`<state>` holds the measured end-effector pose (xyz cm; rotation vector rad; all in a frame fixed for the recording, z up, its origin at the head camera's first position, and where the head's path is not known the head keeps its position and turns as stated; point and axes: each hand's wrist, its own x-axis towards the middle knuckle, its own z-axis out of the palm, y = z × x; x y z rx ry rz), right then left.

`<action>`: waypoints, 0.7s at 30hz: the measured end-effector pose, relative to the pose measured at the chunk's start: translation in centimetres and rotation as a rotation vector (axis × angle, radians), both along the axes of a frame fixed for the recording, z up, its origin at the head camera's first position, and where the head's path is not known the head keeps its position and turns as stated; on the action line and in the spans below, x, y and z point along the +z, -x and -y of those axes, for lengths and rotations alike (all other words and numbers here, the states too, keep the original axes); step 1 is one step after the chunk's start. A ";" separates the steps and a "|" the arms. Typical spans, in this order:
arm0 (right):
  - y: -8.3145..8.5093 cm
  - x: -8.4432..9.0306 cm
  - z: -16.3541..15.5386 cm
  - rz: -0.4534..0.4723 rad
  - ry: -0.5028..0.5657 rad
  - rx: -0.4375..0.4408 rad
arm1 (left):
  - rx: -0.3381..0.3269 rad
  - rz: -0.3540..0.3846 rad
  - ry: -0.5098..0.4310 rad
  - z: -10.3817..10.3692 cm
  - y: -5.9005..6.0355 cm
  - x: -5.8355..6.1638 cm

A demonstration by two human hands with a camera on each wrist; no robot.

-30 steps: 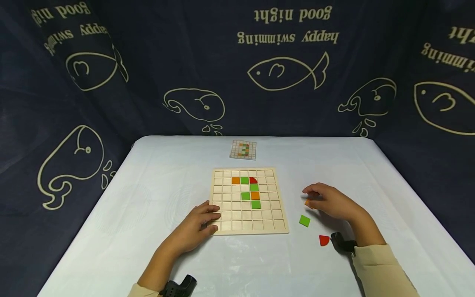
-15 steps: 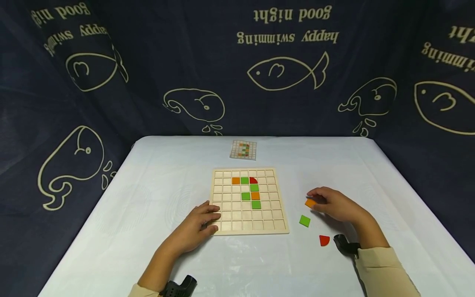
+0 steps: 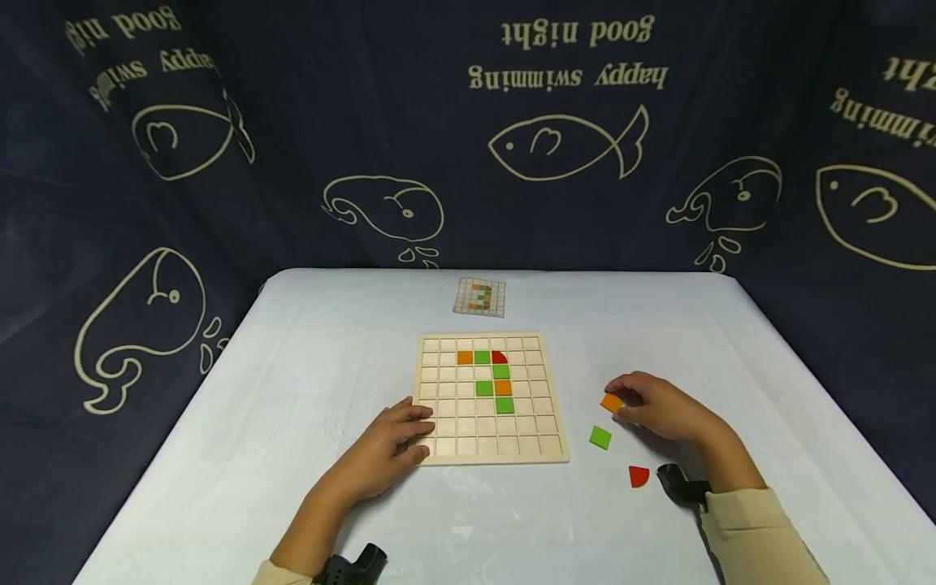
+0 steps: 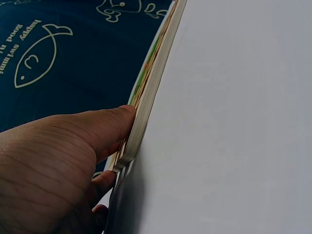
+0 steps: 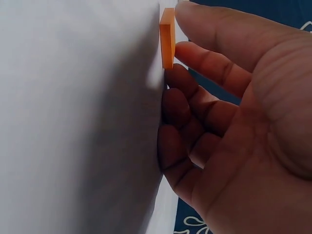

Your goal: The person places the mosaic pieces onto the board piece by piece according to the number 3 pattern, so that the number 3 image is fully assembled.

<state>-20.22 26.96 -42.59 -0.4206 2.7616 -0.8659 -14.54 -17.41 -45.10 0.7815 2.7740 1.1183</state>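
Between your right hand's (image 3: 658,406) thumb and fingers sits an orange tile (image 3: 611,401), pinched just above the table (image 3: 307,390). Beside that grip, a green tile (image 3: 600,437) and red piece (image 3: 639,475) wait; seven already fill the board (image 3: 541,451), which your flat left hand (image 3: 380,447) steadies.

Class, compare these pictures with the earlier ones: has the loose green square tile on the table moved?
No. The green square tile lies where it did, right of the wooden board and beyond the red quarter-round piece.
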 end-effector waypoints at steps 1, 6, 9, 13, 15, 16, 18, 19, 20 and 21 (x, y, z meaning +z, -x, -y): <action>0.0 0.0 0.0 -0.001 -0.002 -0.002 | 0.000 -0.001 -0.001 0.0 0.0 0.0; 0.0 -0.1 0.0 -0.006 0.001 -0.004 | 0.001 -0.004 0.005 0.0 0.0 0.0; 0.0 -0.3 -0.1 -0.015 0.008 0.004 | 0.003 -0.006 0.008 0.0 0.0 0.0; 0.2 -0.5 -0.1 -0.028 -0.004 0.017 | 0.005 -0.005 0.009 0.0 0.0 0.1; 0.3 -0.6 -0.1 -0.028 -0.013 0.019 | 0.006 -0.005 0.007 0.0 0.0 0.1; 0.4 -0.6 -0.1 -0.028 -0.020 0.020 | 0.007 -0.003 0.006 0.0 0.0 0.1; 0.4 -0.7 -0.1 -0.024 -0.024 0.017 | 0.010 0.000 0.004 -0.1 0.0 0.1; 0.4 -0.7 0.0 -0.022 -0.024 0.013 | 0.011 0.002 0.005 -0.1 0.0 0.1; 0.4 -0.7 0.0 -0.021 -0.023 0.013 | 0.011 0.003 0.005 -0.1 0.1 0.1; 0.4 -0.7 0.0 -0.021 -0.023 0.013 | 0.012 0.004 0.007 -0.1 0.1 0.1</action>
